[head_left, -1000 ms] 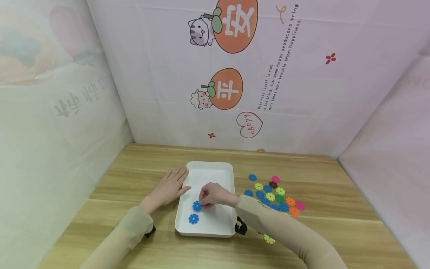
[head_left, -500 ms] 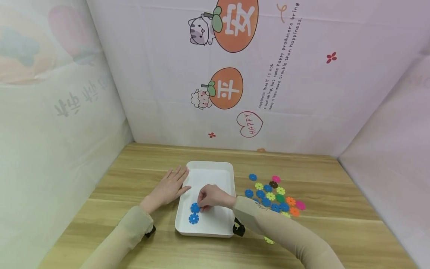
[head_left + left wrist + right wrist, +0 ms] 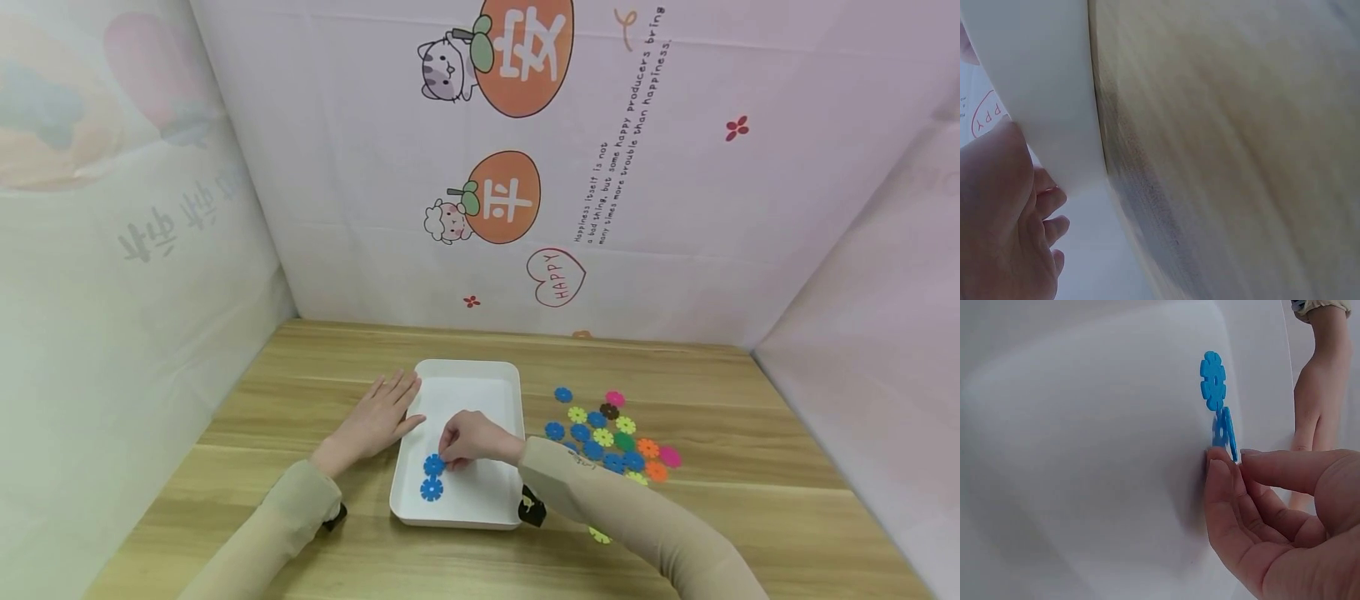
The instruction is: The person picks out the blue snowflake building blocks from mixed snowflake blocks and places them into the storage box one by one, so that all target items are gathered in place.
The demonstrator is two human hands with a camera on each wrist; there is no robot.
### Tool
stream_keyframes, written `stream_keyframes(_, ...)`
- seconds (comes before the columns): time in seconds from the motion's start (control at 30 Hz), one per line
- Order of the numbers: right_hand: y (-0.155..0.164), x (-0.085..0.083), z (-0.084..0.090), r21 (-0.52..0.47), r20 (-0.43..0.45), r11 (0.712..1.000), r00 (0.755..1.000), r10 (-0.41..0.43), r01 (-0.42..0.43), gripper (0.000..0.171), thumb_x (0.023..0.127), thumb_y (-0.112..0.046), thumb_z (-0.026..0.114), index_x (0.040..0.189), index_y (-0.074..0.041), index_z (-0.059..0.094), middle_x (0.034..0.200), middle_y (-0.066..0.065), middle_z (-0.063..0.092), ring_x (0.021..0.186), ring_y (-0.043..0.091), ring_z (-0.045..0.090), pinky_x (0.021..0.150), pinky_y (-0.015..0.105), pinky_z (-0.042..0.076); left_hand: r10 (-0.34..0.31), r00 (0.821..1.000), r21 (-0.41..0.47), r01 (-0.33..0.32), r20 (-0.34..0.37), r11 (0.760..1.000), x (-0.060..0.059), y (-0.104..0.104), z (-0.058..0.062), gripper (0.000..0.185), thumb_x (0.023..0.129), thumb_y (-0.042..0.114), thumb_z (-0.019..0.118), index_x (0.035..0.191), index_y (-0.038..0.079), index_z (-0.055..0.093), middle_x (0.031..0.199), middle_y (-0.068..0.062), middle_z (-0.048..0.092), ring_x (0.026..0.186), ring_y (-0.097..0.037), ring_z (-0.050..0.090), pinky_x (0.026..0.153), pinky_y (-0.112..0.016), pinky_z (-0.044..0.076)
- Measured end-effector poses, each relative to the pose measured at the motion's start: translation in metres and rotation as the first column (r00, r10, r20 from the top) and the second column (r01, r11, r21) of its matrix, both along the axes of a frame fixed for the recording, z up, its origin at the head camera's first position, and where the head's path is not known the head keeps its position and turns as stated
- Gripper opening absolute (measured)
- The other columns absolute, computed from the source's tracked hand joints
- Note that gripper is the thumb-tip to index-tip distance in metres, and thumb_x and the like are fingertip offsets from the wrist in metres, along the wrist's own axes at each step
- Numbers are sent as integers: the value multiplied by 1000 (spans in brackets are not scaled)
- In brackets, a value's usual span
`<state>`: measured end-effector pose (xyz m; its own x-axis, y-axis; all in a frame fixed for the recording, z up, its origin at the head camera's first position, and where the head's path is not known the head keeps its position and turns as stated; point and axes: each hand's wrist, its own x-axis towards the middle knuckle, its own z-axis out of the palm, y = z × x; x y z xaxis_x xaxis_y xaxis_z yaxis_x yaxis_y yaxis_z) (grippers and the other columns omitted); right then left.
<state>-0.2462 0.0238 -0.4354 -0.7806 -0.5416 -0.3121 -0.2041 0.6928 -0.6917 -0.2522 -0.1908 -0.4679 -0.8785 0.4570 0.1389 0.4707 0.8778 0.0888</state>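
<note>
The right hand (image 3: 472, 437) was positioned over the white tray (image 3: 480, 392) and held a blue notched disc (image 3: 433, 465) between thumb and fingertips, the grip being narrow. The held disc was located in the left half of the tray, toward the near end. In the right wrist view it stood tilted on edge, and its upper end met, or nearly met, a second blue disc (image 3: 431, 489); whether the two were in contact could not be determined. The second disc lay on the tray floor, nearer to the person in the head view. The left hand (image 3: 375, 421) was spread wide, with fingers extended at the left rim of the tray and the thumb reaching over its interior; it gripped no disc. The tray rested on a wood-grain table (image 3: 337, 354). To the right of the tray, loose discs were scattered on the table: blue (image 3: 581, 432), yellow (image 3: 603, 437), green (image 3: 624, 442), brown (image 3: 610, 412), orange (image 3: 648, 448) and pink (image 3: 670, 457). The right sleeve (image 3: 622, 508) passed in front of part of this group. Behind the table stood a white printed sheet (image 3: 675, 250), which bore a heart outline (image 3: 557, 277) lettered HAPPY.
</note>
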Motion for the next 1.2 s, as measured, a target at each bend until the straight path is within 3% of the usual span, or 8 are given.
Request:
stream_keyframes(0.43,18,1,11,-11,-14,1000,1000,-4,4,6,89,-10,73,86,-7,69,78,6,71,69,15,70,68,26,61,6,1000,-5,-5,6,1000,-1,0,-2,70,103,47,45,154,1,33,161,-16,31,151,-37,28,123,-58,22)
stream_keyframes(0.6,34,4,19,-59,-3,998,1000,-10,10,5,89,-8,72,87,-5,68,78,4,68,70,13,71,70,29,62,12,1000,-2,-12,10,1000,-2,0,-3,70,103,48,45,154,2,31,162,-16,30,151,-37,27,123,-58,22)
stream_keyframes(0.77,61,5,31,-116,33,993,999,-30,33,6,92,-7,68,92,-1,66,84,8,67,79,23,73,76,37,63,3,1000,-3,-3,2,1000,-2,0,-4,71,103,48,44,155,1,30,162,-16,30,151,-37,27,123,-58,22)
stream_keyframes(0.97,103,5,39,-165,-18,985,999,-45,41,12,94,-10,65,96,2,65,89,13,68,83,31,73,77,43,62,-2,1000,-1,2,5,1000,-1,-1,-3,70,103,47,45,154,1,30,162,-17,29,151,-38,27,123,-58,22)
stream_keyframes(1.2,156,10,38,-165,-69,982,992,-105,93,19,93,-20,67,99,-2,66,92,10,68,82,20,69,76,40,60,-8,1000,6,8,11,1000,-1,-2,-3,70,104,47,44,155,1,30,162,-16,28,151,-37,26,123,-58,22)
